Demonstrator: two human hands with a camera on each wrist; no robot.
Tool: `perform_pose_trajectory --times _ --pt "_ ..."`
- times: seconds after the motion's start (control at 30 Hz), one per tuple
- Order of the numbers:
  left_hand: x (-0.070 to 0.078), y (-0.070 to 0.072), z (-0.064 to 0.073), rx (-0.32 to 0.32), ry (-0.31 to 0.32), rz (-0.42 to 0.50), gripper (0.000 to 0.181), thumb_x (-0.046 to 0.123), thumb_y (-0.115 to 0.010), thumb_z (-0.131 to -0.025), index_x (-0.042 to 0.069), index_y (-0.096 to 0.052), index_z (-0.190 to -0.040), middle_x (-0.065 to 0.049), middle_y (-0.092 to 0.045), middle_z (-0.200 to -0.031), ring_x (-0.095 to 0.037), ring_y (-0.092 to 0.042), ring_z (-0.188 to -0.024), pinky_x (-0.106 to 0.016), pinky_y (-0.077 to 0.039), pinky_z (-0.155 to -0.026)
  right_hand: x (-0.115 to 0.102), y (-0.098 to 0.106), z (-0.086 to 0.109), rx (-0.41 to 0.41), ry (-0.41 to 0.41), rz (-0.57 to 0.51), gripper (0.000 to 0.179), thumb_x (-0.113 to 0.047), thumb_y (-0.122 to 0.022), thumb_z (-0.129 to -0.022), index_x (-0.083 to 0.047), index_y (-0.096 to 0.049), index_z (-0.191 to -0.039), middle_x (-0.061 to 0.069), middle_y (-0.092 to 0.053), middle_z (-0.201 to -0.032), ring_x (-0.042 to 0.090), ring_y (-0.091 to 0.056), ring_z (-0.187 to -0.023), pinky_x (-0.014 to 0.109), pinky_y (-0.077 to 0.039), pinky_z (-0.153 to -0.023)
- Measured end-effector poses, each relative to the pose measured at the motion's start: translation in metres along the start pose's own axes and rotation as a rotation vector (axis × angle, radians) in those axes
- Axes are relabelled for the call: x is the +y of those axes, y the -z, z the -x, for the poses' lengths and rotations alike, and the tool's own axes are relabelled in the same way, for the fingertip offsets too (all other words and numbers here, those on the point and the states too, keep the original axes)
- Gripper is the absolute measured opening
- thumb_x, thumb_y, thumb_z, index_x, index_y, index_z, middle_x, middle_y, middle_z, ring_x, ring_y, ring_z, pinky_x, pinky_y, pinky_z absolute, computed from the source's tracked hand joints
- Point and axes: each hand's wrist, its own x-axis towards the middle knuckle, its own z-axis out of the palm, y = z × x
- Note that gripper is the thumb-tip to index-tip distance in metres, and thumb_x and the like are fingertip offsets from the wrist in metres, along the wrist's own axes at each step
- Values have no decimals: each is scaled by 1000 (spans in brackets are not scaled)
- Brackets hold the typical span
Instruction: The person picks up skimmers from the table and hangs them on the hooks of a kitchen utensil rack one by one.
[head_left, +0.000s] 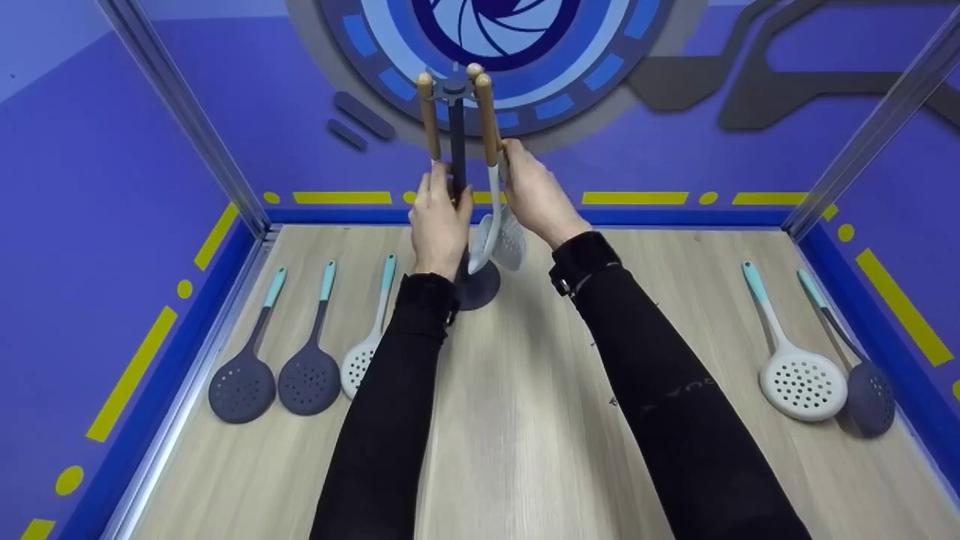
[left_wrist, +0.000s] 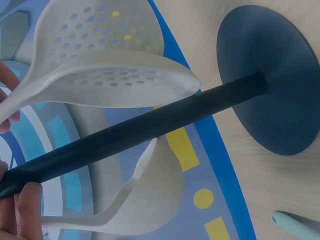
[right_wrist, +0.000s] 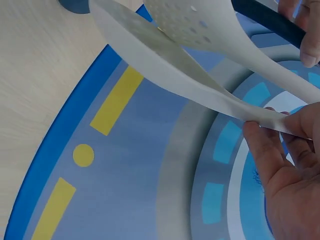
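Observation:
A dark utensil stand (head_left: 457, 135) with a round base (head_left: 480, 289) stands upright at the back of the table. Skimmers with wooden handles hang from its top. My left hand (head_left: 439, 225) grips the stand's pole (left_wrist: 135, 127), fingertips showing around it in the left wrist view. My right hand (head_left: 540, 187) pinches the pale neck of one hanging skimmer (right_wrist: 175, 82), behind the front handle (head_left: 487, 120). Another white perforated skimmer (right_wrist: 200, 25) hangs close beside it. Left of the pole, a further pale utensil (left_wrist: 145, 200) hangs by its wooden handle (head_left: 427, 112), partly hidden by my left hand.
On the left lie two dark skimmers (head_left: 242, 386) (head_left: 309, 379) and a white skimmer (head_left: 360, 360) partly under my left sleeve. At right lie a white skimmer (head_left: 802, 382) and a dark skimmer (head_left: 870, 397) beside the blue side wall (head_left: 907, 300). The patterned back wall (head_left: 637, 161) rises behind the stand.

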Motion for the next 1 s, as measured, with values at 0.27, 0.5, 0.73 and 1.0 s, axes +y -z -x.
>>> perform_pose_trajectory --times 0.27,0.5,0.73,1.0 --pt "1 0 0 0 9 -13 43 26 -75 -118 10 -65 -157 -17 -75 -139 -39 -84 -121 -53 -72 -102 3 -7 -6 12 22 -18 44 -12 -40 -128 -7 -43 -172 24 -62 -162 43 -68 -152 53 -61 -123" --pt "1 -1 0 1 1 -4 43 25 -75 -118 9 -65 -157 -17 -75 -137 -37 -83 -123 -52 -71 -104 10 -12 -11 23 62 -59 46 -4 -43 -126 -5 -44 -172 24 -62 -166 41 -66 -155 52 -59 -126" --pt "1 0 0 4 0 -9 43 27 -74 -119 9 -65 -157 -17 -75 -136 -37 -84 -121 -51 -72 -102 13 -10 -10 2 69 -168 45 -2 -50 -124 -6 -49 -169 23 -65 -163 39 -68 -154 49 -60 -127" --pt "1 -1 0 3 6 -7 43 27 -73 -119 9 -65 -158 -17 -75 -137 -37 -83 -122 -51 -72 -103 18 -10 -1 -14 41 -209 41 -5 -52 -124 -5 -56 -165 22 -67 -161 38 -68 -155 47 -60 -128"
